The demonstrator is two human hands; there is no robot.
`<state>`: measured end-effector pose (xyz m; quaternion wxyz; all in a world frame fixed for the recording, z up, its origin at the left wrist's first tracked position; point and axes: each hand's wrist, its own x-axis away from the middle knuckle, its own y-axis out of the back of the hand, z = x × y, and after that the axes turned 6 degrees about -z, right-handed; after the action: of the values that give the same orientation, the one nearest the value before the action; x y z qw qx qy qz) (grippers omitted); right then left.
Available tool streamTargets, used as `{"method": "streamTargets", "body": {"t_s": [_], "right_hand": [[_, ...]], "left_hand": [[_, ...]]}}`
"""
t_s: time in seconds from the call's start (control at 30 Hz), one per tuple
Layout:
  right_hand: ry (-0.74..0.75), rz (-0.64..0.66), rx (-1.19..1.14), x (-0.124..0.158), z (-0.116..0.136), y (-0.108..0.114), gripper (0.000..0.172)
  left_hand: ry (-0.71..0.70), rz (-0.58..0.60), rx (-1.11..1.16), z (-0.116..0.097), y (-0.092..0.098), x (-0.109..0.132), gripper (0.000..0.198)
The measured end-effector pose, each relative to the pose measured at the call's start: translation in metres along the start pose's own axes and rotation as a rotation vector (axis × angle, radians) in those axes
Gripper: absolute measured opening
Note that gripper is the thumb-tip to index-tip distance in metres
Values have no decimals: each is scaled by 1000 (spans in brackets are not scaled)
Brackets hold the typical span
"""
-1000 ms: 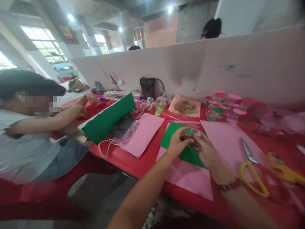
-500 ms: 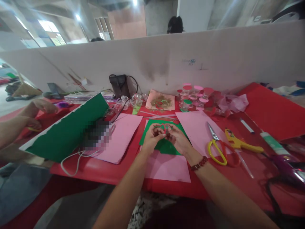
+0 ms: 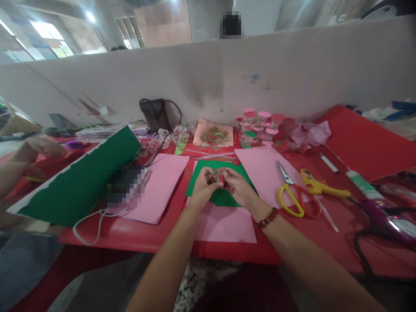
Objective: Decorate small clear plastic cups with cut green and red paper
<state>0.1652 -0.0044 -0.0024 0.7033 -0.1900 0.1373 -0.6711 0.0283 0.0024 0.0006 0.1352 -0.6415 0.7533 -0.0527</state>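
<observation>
Both my hands meet over a green paper sheet (image 3: 224, 197) that lies on a pink sheet (image 3: 224, 225). My left hand (image 3: 204, 186) and my right hand (image 3: 237, 187) pinch a small red paper piece (image 3: 221, 176) between their fingertips. A beaded bracelet (image 3: 267, 219) is on my right wrist. Another pink sheet (image 3: 260, 167) lies just to the right of the hands.
Yellow-handled scissors (image 3: 290, 197) and a yellow cutter (image 3: 320, 186) lie to the right, with a glue stick (image 3: 360, 184) and a purple glue gun (image 3: 388, 219). Small jars (image 3: 258, 125) and a black bag (image 3: 155, 113) stand by the partition. At left, another person's hands (image 3: 29, 158) work behind a tilted green board (image 3: 84, 182).
The view has swung right and steadied, so the person at left has mostly left the frame. My hands stay together over the green sheet, still working the small red piece.
</observation>
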Motion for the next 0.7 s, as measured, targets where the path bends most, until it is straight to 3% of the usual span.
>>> {"method": "streamTargets", "body": {"t_s": [0.2,0.37,0.47,0.57,0.7], "right_hand": [[107,-100,-29,-2,0,-1,32],[-123,-102,-226,-1,5,-1,15],[-254,-100,-326,-1,6,-2,8],[-305,-93,-350,-3,3,-3,3],[-325,-78,-287,-4,-1,-4,8]], "left_hand": [[-128,-79,-223,2,-4,4,43],[-257,-190,-303,0,2,3,52],[-213,-106,-383,1,5,1,64],[-153,11,-349,5,5,0,56],[-130,-26,-307,6,1,1,57]]}}
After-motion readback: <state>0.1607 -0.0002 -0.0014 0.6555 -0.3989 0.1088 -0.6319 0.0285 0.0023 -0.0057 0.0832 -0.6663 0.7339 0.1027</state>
